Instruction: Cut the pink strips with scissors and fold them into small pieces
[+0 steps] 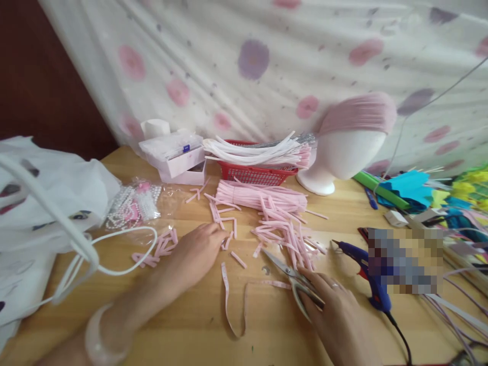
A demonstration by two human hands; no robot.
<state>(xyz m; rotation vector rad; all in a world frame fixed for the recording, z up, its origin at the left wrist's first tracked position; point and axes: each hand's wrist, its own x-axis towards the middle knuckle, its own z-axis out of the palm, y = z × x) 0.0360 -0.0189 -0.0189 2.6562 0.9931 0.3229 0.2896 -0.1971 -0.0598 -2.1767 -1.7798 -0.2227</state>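
My left hand (pixel 204 246) reaches over the wooden table with its fingertips pressed together at short pink pipe cleaner pieces (pixel 227 240); what it pinches is too small to make out. My right hand (pixel 330 305) is closed on a pair of scissors (pixel 284 267), whose blades point up and left, close to a heap of bent pink pipe cleaners (pixel 285 231). A thin pink measuring tape (pixel 225 295) curls on the table between the hands. A single short pink piece (pixel 239 260) lies right of my left fingertips. Behind them lies a bundle of pink pipe cleaners (pixel 263 195).
A red basket (pixel 255 175) of pipe cleaners stands at the back, beside a white foam head (pixel 343 152). A blue glue gun (pixel 375 279) lies right of my right hand. Bagged beads (pixel 133 206), white bags and a white cable loop (pixel 152 244) are at the left.
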